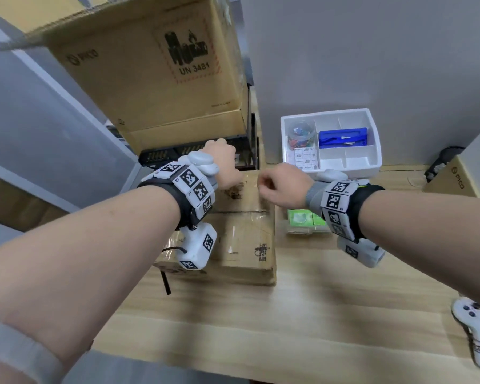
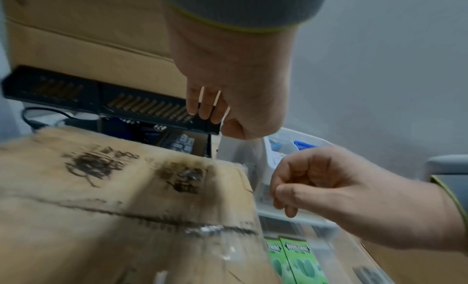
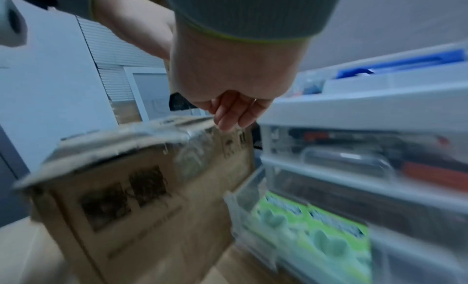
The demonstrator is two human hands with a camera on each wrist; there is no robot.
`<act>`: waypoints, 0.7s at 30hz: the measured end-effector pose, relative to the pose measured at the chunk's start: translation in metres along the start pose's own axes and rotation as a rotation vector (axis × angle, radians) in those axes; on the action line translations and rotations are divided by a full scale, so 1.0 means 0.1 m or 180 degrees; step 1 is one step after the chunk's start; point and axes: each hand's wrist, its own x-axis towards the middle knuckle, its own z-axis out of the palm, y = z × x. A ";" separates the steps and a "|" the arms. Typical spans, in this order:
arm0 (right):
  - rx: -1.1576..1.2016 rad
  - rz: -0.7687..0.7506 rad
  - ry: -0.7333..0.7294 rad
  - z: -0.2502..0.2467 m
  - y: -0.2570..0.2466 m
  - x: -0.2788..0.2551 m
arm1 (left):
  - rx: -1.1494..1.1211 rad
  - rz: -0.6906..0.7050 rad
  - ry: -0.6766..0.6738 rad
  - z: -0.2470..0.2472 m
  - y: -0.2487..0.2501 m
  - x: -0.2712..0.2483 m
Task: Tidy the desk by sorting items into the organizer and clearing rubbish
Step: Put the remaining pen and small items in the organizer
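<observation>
Above taped carton [image 1: 241, 239], both hands curled, empty; big box [image 1: 150, 65] reads "UN 3481".

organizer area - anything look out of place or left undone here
The bottom drawer of the clear organizer stands pulled open, with green packets showing inside. A white controller lies loose at the desk's right edge. Both hands, left and right, hover with curled fingers, apparently holding nothing.

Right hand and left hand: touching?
Apart. The head view shows a strip of cardboard box between the right hand and left hand; the left wrist view shows that gap too.
</observation>
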 end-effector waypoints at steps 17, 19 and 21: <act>-0.0117 -0.1064 -0.0859 1.19 -2.28 0.93 | -0.0577 -0.1512 -0.0171 1.11 -2.61 -1.55; -0.0215 -0.1066 -0.0935 1.34 -2.37 0.98 | -0.0728 -0.1583 -0.0338 1.42 -2.67 -1.68; -0.0329 -0.1023 -0.1032 1.50 -2.50 1.07 | -0.0918 -0.1560 -0.0632 1.80 -2.68 -1.78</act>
